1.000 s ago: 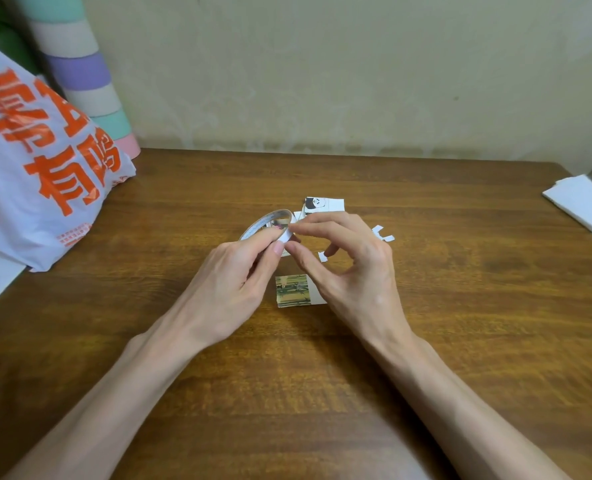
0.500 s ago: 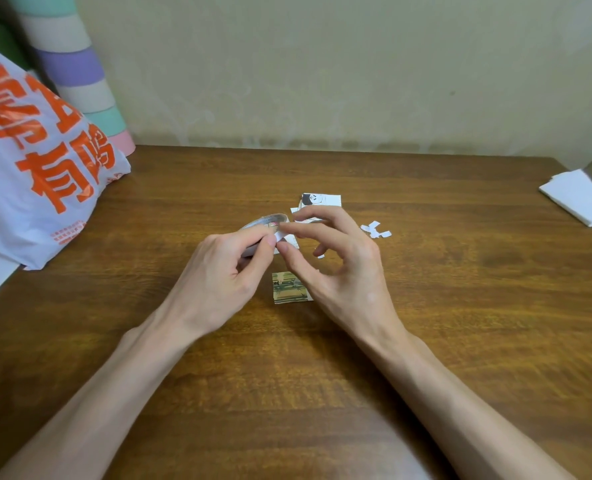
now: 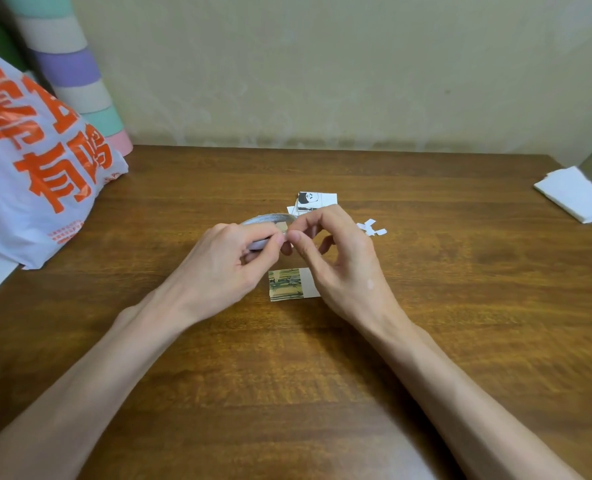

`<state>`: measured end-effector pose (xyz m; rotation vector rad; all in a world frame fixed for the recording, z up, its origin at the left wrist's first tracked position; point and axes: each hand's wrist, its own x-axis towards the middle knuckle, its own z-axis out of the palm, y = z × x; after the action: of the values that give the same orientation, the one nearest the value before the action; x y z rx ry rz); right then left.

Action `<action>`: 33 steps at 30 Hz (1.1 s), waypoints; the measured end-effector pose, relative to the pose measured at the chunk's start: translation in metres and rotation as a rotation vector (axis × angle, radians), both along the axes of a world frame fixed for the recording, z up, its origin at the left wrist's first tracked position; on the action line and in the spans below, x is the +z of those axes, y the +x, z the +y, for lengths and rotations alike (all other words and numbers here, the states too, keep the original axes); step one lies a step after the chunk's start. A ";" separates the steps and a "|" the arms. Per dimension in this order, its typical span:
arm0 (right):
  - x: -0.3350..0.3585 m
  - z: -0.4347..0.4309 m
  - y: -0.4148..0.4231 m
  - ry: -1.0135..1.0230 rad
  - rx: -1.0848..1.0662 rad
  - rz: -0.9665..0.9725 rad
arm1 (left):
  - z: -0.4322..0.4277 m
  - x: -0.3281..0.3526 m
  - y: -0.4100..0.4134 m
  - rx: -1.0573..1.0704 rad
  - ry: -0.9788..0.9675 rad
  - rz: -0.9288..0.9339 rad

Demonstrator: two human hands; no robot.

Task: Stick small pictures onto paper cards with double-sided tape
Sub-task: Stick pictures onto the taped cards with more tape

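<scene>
My left hand [image 3: 227, 265] grips a roll of double-sided tape [image 3: 268, 219], held just above the wooden table [image 3: 460, 306]. My right hand [image 3: 343, 258] meets it at the roll's right edge, thumb and forefinger pinching the tape's end there. Below the two hands a small green bamboo picture on a white paper card [image 3: 289, 285] lies flat on the table. Behind the hands lies a black-and-white panda picture on white paper [image 3: 317, 199], partly hidden by my right fingers.
Small white paper scraps [image 3: 372, 227] lie right of my right hand. A white plastic bag with orange print [image 3: 31, 161] fills the left side, a striped pastel roll [image 3: 76, 81] behind it. Folded white paper [image 3: 574, 194] sits at the far right edge.
The tape roll has tilted lower in my left hand. My right thumb and forefinger have closed in on the roll's right edge. The view has shifted slightly.
</scene>
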<state>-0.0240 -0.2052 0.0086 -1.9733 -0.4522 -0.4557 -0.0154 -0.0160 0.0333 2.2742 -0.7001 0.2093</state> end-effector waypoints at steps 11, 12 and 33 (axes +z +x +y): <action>0.005 -0.008 0.004 -0.056 0.035 -0.006 | -0.002 -0.003 0.009 0.019 0.024 -0.102; 0.003 -0.006 0.004 -0.079 0.045 -0.017 | -0.002 -0.004 0.009 0.021 0.006 -0.095; 0.017 0.013 -0.014 0.556 0.176 0.239 | -0.006 0.001 -0.012 -0.350 -0.436 0.526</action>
<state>-0.0382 -0.1917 0.0259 -1.4132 -0.3022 -0.1985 -0.0276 -0.0221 0.0341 1.6535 -0.6742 -0.3610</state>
